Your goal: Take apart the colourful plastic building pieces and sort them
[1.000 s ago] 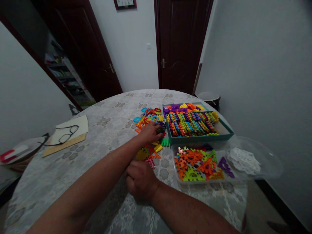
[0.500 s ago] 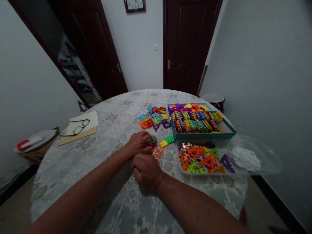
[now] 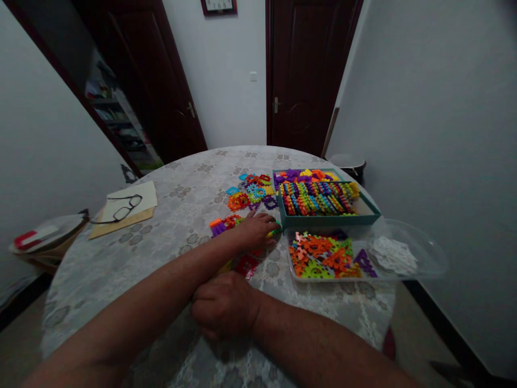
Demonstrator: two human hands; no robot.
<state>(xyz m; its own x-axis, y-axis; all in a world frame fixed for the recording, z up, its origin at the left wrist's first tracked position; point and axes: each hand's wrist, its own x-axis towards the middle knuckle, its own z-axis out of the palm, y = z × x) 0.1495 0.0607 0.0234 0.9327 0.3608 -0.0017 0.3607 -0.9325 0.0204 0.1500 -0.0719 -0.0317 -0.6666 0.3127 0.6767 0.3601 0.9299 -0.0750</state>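
Reached across the bench (image 3: 181,178) with the left hand (image 3: 256,230); laid its fingers (image 3: 270,222) down over a green and yellow piece (image 3: 276,230) just beside the teal box (image 3: 329,220); could not tell whether pinched or merely touched. Rested the right hand (image 3: 224,304) nearer the body, curled into a loose fist on the cloth; could not tell whether anything lay inside it.

Judged well along but unfinished. Found the teal box packed with tight rows of coloured pieces (image 3: 317,196), plus a looser heap of purple, yellow and orange at its far end; found the clear tray (image 3: 291,268) in front of it spread with flat orange, green and purple shapes (image 3: 323,253); found a clear lid (image 3: 428,258) at the tray's right holding only something white and crumpled. Left loose on the bench: a far cluster (image 3: 252,194) of mixed colours, a small orange and purple group (image 3: 222,223) beside the left wrist, a red piece (image 3: 247,264) between the two hands.
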